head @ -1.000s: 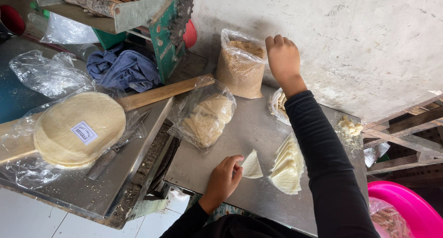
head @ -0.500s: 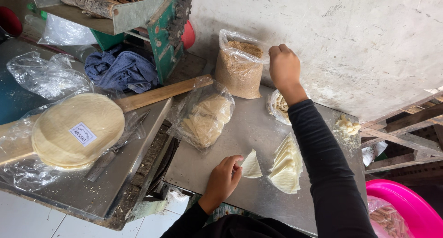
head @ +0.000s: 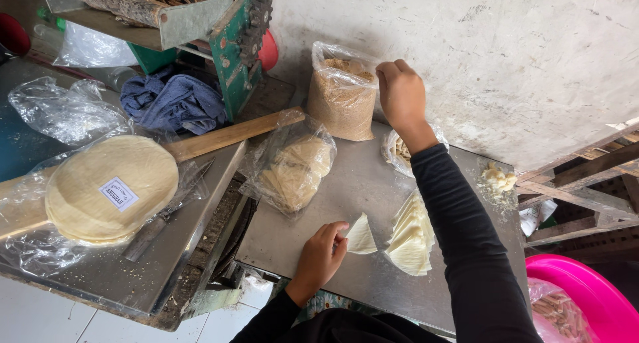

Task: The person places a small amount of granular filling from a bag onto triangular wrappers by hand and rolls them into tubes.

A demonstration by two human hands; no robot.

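Observation:
My left hand [head: 323, 253] rests on the steel table [head: 359, 176], its fingertips on a pale triangular wrapper piece [head: 361, 236]. A fanned stack of the same cut wrappers [head: 409, 240] lies just right of it. My right hand [head: 401, 93] is at the open top of a clear bag of brown crumbs [head: 339, 97] at the table's far edge, fingers curled closed by the bag's rim; whether it holds anything is hidden. A second clear bag with round wrappers [head: 293, 167] lies between the two hands.
A bagged stack of round wrappers with a label [head: 110, 190] sits on the left steel counter, by a knife [head: 156, 226] and a wooden handle [head: 226, 135]. Blue cloth [head: 174, 100] and a green machine [head: 236, 43] stand behind. Pink basin [head: 586, 296] at lower right. Small dough lump [head: 498, 178].
My right hand has shifted slightly along the crumb bag's top. My left hand stays on the triangular wrapper.

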